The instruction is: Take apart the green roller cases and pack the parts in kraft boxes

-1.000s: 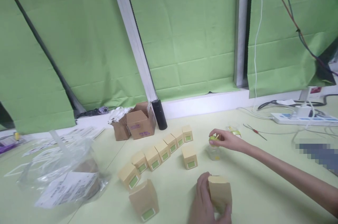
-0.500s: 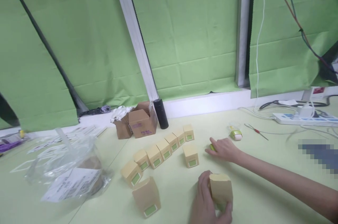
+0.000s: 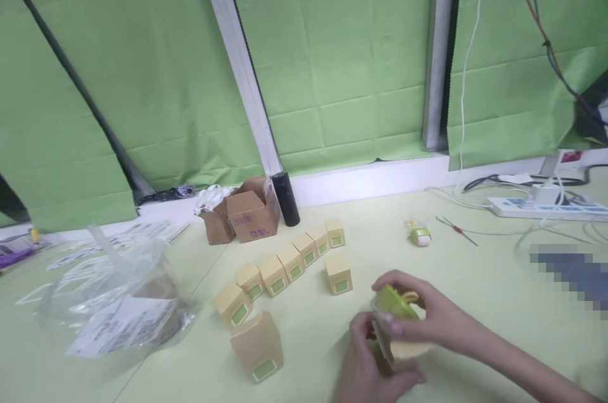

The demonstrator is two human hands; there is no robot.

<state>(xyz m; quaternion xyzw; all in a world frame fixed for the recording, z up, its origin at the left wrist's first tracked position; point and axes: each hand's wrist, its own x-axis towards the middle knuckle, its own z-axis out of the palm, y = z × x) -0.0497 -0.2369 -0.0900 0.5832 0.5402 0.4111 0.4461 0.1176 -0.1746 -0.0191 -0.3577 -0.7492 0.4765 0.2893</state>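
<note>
My left hand (image 3: 365, 358) is wrapped round a small tan cardboard box (image 3: 411, 350) near the front edge of view. Over the top of that box, my right hand (image 3: 420, 311) pinches a small green object with a pale loop (image 3: 398, 303); its exact kind is not clear. The fingers partly hide the box opening. To the left stands a larger-looking tan box (image 3: 259, 346) with a green label. Beyond it runs a slanting row of several similar boxes (image 3: 273, 275), and one more box (image 3: 339, 274) stands apart from the row.
Another small green and pink-white item (image 3: 420, 235) lies at the right, near tweezers (image 3: 456, 230). A power strip (image 3: 546, 207) with cables sits far right. At the back are an open carton (image 3: 251, 216) and a black bottle (image 3: 285, 199). A clear plastic bag (image 3: 114, 295) lies left.
My right hand has picked up the green object from the table and brought it toward me, over the box in my left hand. The other boxes stay in place.
</note>
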